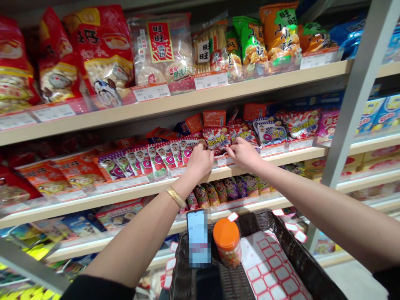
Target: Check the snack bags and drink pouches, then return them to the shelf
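On the middle shelf (271, 157), a small red candy packet (216, 139) with yellow lettering stands between my two hands. My left hand (201, 160), with a gold bracelet (176, 197) at the wrist, is closed at the packet's left side. My right hand (244, 154) has its thumb and fingertips pinched at the lower right corner. The fingers partly hide the packet's edges. Left of my hands runs a row of candy packets (156, 160) with pink and purple prints. Right of them a blue-striped packet (270, 131) leans among other red ones.
A dark woven basket (268, 216) below my hands holds an orange-lidded jar (226, 241), a lit phone (199, 239), a dark object (209, 283) and a red-and-white sheet of labels (271, 262). Large snack bags (100, 54) fill the upper shelf. A grey upright post (353, 96) stands right.
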Tool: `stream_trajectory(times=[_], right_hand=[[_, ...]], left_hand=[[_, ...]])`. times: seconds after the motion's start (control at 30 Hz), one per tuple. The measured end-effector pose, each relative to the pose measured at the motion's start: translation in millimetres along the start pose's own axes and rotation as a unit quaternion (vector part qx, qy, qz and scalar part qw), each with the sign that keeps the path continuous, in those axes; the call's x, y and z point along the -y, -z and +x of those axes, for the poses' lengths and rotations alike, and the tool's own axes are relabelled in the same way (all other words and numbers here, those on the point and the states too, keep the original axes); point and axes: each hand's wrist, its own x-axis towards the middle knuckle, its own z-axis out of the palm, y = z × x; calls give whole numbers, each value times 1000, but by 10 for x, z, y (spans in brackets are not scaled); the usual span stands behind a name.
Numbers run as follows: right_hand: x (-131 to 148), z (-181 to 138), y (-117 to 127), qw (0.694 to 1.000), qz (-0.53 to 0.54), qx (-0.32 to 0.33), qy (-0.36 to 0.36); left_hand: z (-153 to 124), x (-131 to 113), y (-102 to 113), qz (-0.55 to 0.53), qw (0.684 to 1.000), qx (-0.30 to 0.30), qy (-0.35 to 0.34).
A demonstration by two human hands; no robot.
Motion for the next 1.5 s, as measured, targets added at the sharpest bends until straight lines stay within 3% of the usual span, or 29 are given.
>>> stream_trajectory(times=[0.17, 0.23, 0.37, 0.6, 0.83, 0.93, 1.1, 1.2, 1.3, 1.4, 1.5], right_hand=[[-194, -20, 133, 993, -49, -87, -69], [-304, -17, 181, 987, -61, -85, -119], [-449, -30, 201, 984, -64, -38, -161], [-509, -35, 128, 985, -24, -10, -168], [-552, -43, 130, 984, 45, -36, -169], [-531, -87, 162, 978, 122, -106, -131], [-307, -222, 348, 953, 185, -230, -74], [-40, -385, 465, 928, 264, -258, -48], [236, -638, 460, 889, 388, -233, -67], [427, -962, 290, 808, 558, -139, -125], [528, -1287, 17, 738, 637, -58, -215]], left_hand=[[-26, -59, 16, -60, 996, -44, -56], [-5, -139, 2, -113, 987, -49, -105], [130, -363, -21, -164, 973, 3, -165], [443, -582, -9, -126, 985, 121, 1], [498, -646, -10, -168, 978, 119, 39], [487, -633, -7, -236, 969, 70, 14], [325, -627, 164, -366, 920, -107, -84], [55, -635, 350, -366, 916, -143, -80], [-321, -602, 453, -390, 912, -119, -50], [-739, -533, 385, -497, 863, -84, -12], [-1146, -467, 170, -593, 798, -44, 94]])
